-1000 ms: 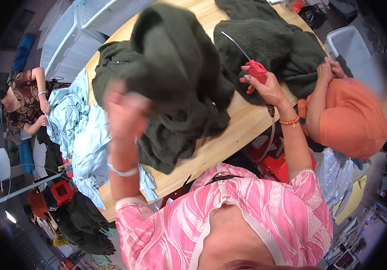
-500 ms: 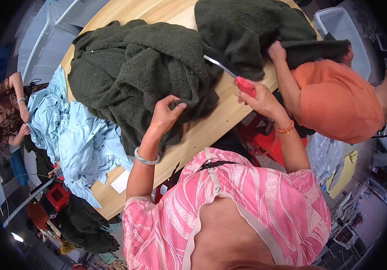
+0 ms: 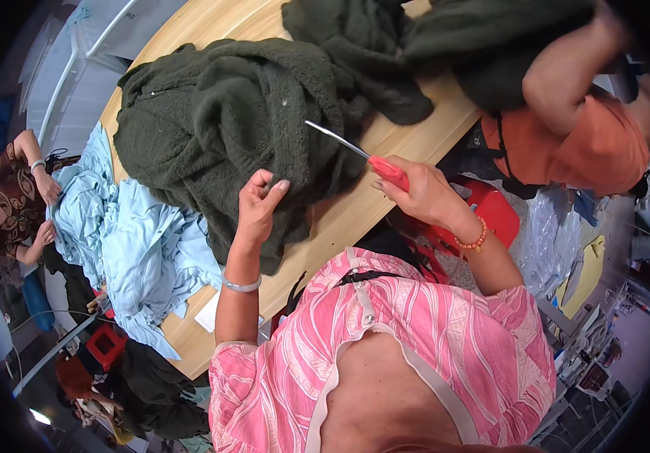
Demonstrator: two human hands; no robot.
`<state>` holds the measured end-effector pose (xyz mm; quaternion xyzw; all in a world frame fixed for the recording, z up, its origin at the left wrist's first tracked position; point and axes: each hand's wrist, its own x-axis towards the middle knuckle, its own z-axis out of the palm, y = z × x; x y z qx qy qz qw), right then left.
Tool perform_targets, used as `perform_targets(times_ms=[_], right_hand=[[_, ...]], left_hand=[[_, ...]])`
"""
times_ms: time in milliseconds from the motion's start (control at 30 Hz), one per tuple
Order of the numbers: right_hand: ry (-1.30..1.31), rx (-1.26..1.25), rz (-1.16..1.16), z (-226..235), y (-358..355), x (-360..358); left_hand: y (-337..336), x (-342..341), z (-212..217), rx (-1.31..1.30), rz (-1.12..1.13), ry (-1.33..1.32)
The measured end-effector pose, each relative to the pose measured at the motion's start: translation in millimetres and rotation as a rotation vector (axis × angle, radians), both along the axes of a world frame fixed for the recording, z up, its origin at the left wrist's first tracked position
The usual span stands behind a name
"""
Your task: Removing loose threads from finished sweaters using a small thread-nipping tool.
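Note:
Dark green fleecy garment [image 3: 211, 128] lies heaped on the wooden table in front of me. At its near edge is my left hand [image 3: 260, 208], fingers curled and thumb bent toward them, closed on a bit of the fabric. Red-handled scissors [image 3: 389, 173] are gripped in my right hand [image 3: 423, 192], to the right of the heap. Their slim metal blades point up and left over the garment, and look closed together.
Light blue cloth [image 3: 140, 257] is piled along the table's left edge, where another person's hands [image 3: 47, 189] touch it. On the right, a co-worker in an orange top [image 3: 566, 158] handles more dark green fabric [image 3: 491, 45]. A red stool [image 3: 491, 215] stands below the table [image 3: 332, 219].
My right hand and the scissors have moved left and down, bringing the blades over the heap. My left hand has shifted slightly left. The co-worker's fabric has been lifted and moved.

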<state>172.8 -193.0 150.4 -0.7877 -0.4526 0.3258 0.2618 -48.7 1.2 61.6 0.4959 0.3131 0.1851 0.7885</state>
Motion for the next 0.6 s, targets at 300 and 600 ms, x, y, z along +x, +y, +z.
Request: perform_targets(times_ms=[300,600], right_hand=[[-0.13,0.064,-0.018,-21,32,0],[-0.178,-0.115,0.002,1,30,16]], left_hand=[[30,60,31,0.385,-0.048,0.251],[59,116,-11,0.141,0.077,0.146]])
